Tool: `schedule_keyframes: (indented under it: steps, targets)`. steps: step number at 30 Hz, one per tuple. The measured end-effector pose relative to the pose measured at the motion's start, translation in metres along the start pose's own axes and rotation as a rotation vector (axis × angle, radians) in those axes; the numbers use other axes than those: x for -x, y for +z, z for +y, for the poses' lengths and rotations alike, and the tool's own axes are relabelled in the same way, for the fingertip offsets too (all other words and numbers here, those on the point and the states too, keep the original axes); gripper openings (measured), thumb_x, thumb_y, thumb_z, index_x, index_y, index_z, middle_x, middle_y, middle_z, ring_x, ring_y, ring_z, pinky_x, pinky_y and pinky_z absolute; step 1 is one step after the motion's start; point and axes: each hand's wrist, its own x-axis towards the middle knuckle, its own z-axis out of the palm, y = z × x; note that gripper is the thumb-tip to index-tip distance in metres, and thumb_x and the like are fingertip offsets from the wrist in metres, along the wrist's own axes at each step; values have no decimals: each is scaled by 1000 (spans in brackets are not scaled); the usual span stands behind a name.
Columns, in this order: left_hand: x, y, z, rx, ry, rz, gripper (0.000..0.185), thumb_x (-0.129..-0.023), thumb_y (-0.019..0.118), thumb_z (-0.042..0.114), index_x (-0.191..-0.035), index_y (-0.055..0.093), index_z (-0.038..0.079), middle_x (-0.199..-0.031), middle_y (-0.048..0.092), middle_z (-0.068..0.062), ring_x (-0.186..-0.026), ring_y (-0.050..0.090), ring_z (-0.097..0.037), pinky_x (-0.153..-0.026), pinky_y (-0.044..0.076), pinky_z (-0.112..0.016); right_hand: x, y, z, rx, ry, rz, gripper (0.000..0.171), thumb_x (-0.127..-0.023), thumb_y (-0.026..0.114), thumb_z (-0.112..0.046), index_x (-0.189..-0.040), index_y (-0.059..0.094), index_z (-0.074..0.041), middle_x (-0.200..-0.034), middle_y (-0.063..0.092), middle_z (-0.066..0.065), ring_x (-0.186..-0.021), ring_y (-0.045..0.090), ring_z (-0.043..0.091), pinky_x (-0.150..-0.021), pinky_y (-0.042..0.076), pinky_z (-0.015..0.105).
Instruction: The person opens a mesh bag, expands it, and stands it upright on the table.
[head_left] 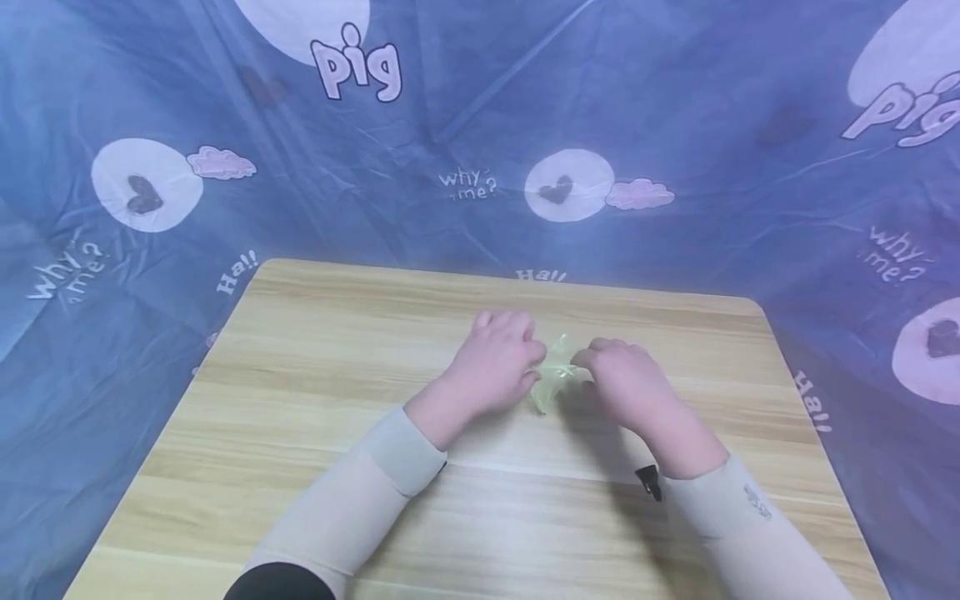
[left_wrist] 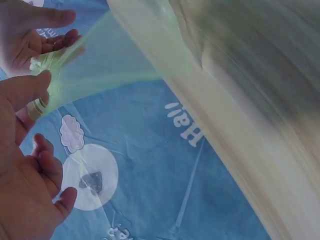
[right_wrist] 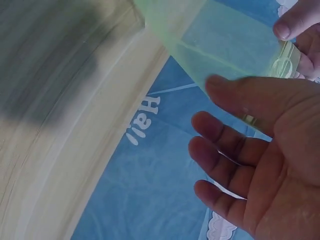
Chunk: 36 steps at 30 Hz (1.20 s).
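A thin, see-through pale green plastic bag [head_left: 558, 372] stretches between both hands, above the far half of the table. Its edge is bunched into tight folds, with a yellowish loop [right_wrist: 283, 66] showing there in the right wrist view. My left hand [head_left: 497, 365] pinches the bunched edge from the left between thumb and forefinger; its other fingers curl loosely. From the right, my right hand [head_left: 628, 382] pinches the same edge, its thumb [right_wrist: 235, 95] lying over it and the remaining fingers bent and spread. The loose film [left_wrist: 120, 55] widens away from the hands toward the table.
The wood-grain table [head_left: 315, 350] has rounded far corners. A blue printed cloth [head_left: 450, 100] hangs behind it and down its sides. Pale sleeves [head_left: 408, 450] cover both forearms, and a small black piece [head_left: 649, 482] juts out by the right wrist.
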Motion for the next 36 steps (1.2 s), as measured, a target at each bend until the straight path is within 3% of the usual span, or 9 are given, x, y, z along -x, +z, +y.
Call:
schedule_keyframes:
  steps: [5,10,12,15,17,20,25,30,36]
  targets:
    - [-2,-1,4,-10,-47,-28,30,-92,80,50,-112,75,28,-111,49,4,-108,45,-17,-101,34,-41,1,0,1,16,-57,67,13,-85,84,-5,-97,78,-9,-88,67,3,-83,65,28,-77,56,49]
    - [-5,0,8,41,-117,-98,42,-95,77,48,-133,72,30,-143,56,-5,-134,49,-27,-112,33,-49,-1,1,-2,-2,-102,120,12,-84,84,-3,-89,77,-11,-81,62,-1,-77,62,25,-75,54,46]
    - [-7,2,8,51,-127,-141,36,-98,75,43,-131,72,30,-138,62,-3,-128,55,-25,-109,37,-50,-1,1,-4,-13,-115,130,13,-83,85,-3,-89,77,-11,-81,62,-1,-77,62,25,-75,55,47]
    - [-9,3,9,61,-111,-191,20,-101,73,36,-120,75,29,-113,72,4,-102,64,-17,-98,41,-45,-2,1,-7,-23,-129,125,15,-81,87,-3,-90,77,-10,-83,64,0,-77,63,25,-75,55,47]
    - [-9,4,10,57,-88,-199,11,-102,72,32,-112,75,28,-96,72,9,-85,61,-13,-91,41,-41,-2,0,-9,-34,-127,99,18,-81,87,-3,-96,79,-10,-85,66,0,-78,64,25,-73,56,47]
    - [-9,3,11,48,-60,-185,5,-102,70,31,-104,74,28,-86,69,10,-77,58,-12,-85,39,-38,-3,-2,-11,-51,-105,15,19,-84,85,-4,-99,81,-14,-88,70,-1,-80,65,23,-74,57,46]
    - [-8,-1,10,-15,-29,-155,9,-103,67,28,-96,72,29,-81,69,12,-76,56,-12,-93,40,-42,-3,-7,-10,-48,-28,-126,17,-91,76,-3,-80,74,-16,-75,63,-2,-69,59,18,-71,57,44]
    - [-5,-6,5,-85,-37,-149,5,-102,70,29,-100,75,30,-86,70,10,-80,56,-15,-89,39,-39,0,-12,-8,-21,23,-148,27,-91,69,-2,-69,63,-17,-71,57,-2,-65,53,18,-65,54,42]
    - [-4,-7,1,21,-81,-162,27,-96,76,47,-114,74,26,-103,70,8,-97,62,-19,-103,40,-49,-1,-17,-10,-62,21,-141,25,-91,75,-9,-70,64,-16,-71,56,-2,-63,53,17,-64,54,42]
